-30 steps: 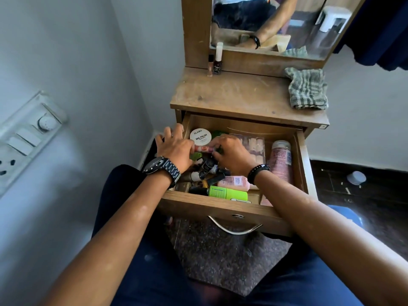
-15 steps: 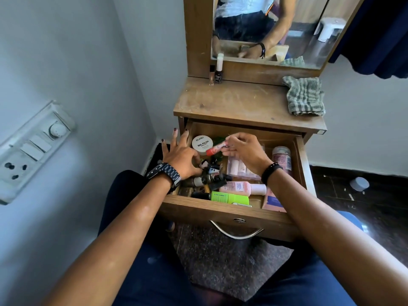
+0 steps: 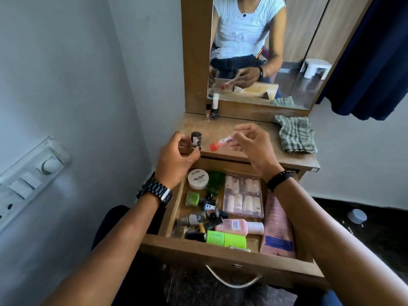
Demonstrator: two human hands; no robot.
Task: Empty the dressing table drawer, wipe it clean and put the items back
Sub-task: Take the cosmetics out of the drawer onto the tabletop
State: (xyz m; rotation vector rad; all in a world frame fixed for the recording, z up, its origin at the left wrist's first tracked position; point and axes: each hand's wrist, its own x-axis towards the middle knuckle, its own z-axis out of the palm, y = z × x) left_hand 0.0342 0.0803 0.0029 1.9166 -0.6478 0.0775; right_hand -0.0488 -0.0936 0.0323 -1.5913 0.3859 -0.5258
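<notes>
The wooden drawer [image 3: 220,253] stands pulled open, full of cosmetics: a white round tub [image 3: 198,179], a clear box of false nails [image 3: 242,196], a pink bottle [image 3: 239,226], a lime-green tube [image 3: 225,238] and several small dark bottles. My left hand [image 3: 176,160] holds a small dark bottle [image 3: 196,140] upright above the front of the tabletop [image 3: 238,133]. Beside it, my right hand [image 3: 254,144] pinches a thin pink tube with a red cap [image 3: 220,143] over the tabletop.
A green checked cloth [image 3: 295,134] lies at the tabletop's right. Two nail polish bottles [image 3: 213,109] stand at the mirror's foot. A switch panel [image 3: 28,180] is on the left wall. A dark curtain [image 3: 371,58] hangs at right; a white lid [image 3: 357,215] lies on the floor.
Both hands have risen out of the drawer to above the tabletop, the left now carrying a dark bottle, the right still holding the red-capped tube.
</notes>
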